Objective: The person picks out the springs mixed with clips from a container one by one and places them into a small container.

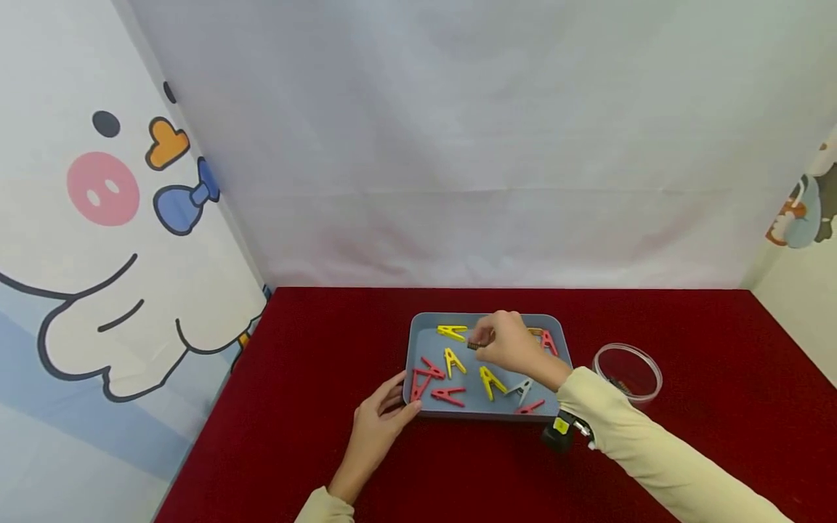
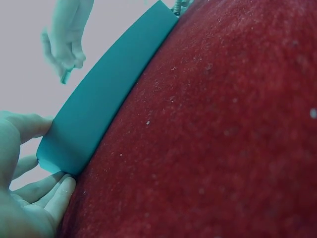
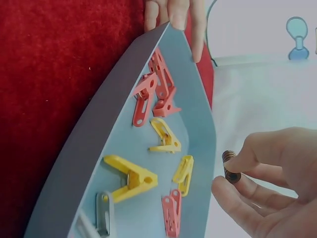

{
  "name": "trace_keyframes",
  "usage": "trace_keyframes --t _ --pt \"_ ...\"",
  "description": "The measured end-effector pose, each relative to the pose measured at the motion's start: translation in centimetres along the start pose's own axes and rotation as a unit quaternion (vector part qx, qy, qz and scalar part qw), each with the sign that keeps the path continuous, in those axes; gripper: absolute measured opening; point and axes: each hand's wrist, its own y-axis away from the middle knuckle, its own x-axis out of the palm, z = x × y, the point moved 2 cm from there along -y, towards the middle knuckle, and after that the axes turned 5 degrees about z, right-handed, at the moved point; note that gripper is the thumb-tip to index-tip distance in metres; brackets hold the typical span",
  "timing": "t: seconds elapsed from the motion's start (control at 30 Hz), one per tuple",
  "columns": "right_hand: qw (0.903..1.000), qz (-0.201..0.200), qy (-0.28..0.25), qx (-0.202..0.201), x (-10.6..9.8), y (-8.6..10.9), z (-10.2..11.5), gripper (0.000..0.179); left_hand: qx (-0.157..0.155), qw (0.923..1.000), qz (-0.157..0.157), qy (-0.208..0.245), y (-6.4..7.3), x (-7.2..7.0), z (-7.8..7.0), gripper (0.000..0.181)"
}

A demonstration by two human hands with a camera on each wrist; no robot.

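Note:
In the head view my right hand [image 1: 513, 345] is over a blue-grey tray [image 1: 484, 416], pinching a small dark ridged coil spring [image 3: 231, 167] between thumb and fingers. The right wrist view shows it beyond the tray's rim. My left hand [image 1: 377, 421] grips the tray's near left corner, thumb and fingers against its walls. Inside the tray lie yellow clothespins [image 1: 492, 382], red clothespins [image 1: 447, 396] and a grey clothespin [image 1: 521, 390], scattered. Part of the tray's far right area is hidden behind the right hand.
To the right of the tray stands a round clear dish [image 1: 657, 375] with small dark things in it. A dark red cloth [image 1: 314, 349] covers the table. Behind it hangs a white curtain [image 1: 458, 145], and a cartoon-printed panel [image 1: 65, 240] is on the left.

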Motion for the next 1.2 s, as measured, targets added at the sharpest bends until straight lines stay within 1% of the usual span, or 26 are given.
trace_keyframes --t 0.17,0.33,0.43,0.63,0.8,0.93,1.1,1.2 --pt "1.0000 -0.004 0.002 0.006 -0.9 1.4 0.0 0.014 -0.002 1.0000 0.001 0.001 -0.1 -0.3 0.2 0.056" --pt "0.9999 -0.001 0.009 -0.013 -1.4 2.3 0.0 0.013 -0.009 0.9999 -0.008 0.002 0.1 -0.6 0.4 0.055" --pt "0.9998 -0.006 0.010 -0.016 -1.7 2.9 -0.1 0.013 -0.012 0.9999 -0.006 0.008 0.2 -0.6 0.4 0.055" --pt "0.9996 -0.024 0.010 -0.013 -2.9 4.3 -0.3 0.014 -0.018 0.9997 -0.004 0.013 0.4 -0.3 0.3 0.056" --pt "0.9989 -0.044 0.012 -0.005 -4.4 5.4 -0.3 0.013 -0.008 0.9999 -0.003 0.011 0.1 -0.1 0.2 0.055" --pt "0.9983 -0.056 0.011 -0.004 -5.5 6.3 -0.4 0.013 0.004 0.9999 -0.006 0.015 -0.3 -0.1 0.8 0.055" --pt "0.9976 -0.067 0.012 0.012 -6.6 7.6 -0.5 0.013 0.012 0.9998 -0.013 0.006 -0.7 -0.1 2.2 0.056" --pt "0.9967 -0.078 0.014 0.017 -7.1 8.4 -0.6 0.013 0.015 0.9998 -0.015 0.001 -0.8 0.1 2.6 0.056"
